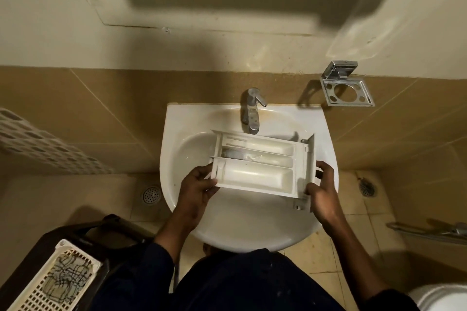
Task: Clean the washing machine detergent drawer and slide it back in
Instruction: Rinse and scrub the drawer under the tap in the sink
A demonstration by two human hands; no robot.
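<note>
A white plastic detergent drawer [260, 164] with three long compartments hangs level over the bowl of a white washbasin [227, 222]. Its front panel faces right. My left hand [199, 187] grips the drawer's back left corner, thumb over the near edge. My right hand [321, 184] holds the front panel end, fingers curled round its outer face. The middle compartment shows a pale grey insert and some residue. A chrome tap [252, 111] stands just behind the drawer, with no water running.
A chrome tumbler holder [346, 91] is fixed to the tiled wall at the upper right. A perforated white basket [58, 283] sits on a dark stool at the lower left. Floor drains [151, 194] lie on both sides. A toilet rim [442, 298] shows at the lower right.
</note>
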